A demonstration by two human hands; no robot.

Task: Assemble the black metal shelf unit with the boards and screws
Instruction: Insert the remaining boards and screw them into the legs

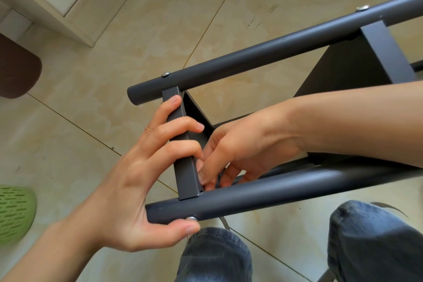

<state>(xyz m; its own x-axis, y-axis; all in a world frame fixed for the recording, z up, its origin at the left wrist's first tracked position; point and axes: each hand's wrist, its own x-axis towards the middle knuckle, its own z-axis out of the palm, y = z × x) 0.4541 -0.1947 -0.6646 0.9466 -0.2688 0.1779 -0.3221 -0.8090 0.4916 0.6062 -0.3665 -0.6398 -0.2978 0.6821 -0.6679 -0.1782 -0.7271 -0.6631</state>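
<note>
The black metal shelf unit lies tilted across my knees. Its far round tube [263, 57] and near round tube [263, 194] are joined by a flat black board [186, 176] at the left end. My left hand [146, 178] wraps its fingers over the board's edge, and its thumb presses a silver screw [191, 218] on the near tube's underside. My right hand [240, 149] reaches inside the frame behind the board, fingers curled and pinching at the corner; what they hold is hidden. A second board [357, 62] sits farther right. Two more screws [166, 74] [362, 8] show on the far tube.
Beige floor tiles [160, 18] lie below. A green perforated slipper [13, 215] is at the left edge, a brown mat [16, 68] above it. My knees in blue jeans [366, 236] are under the frame. A pale wall base [45, 7] runs at the upper left.
</note>
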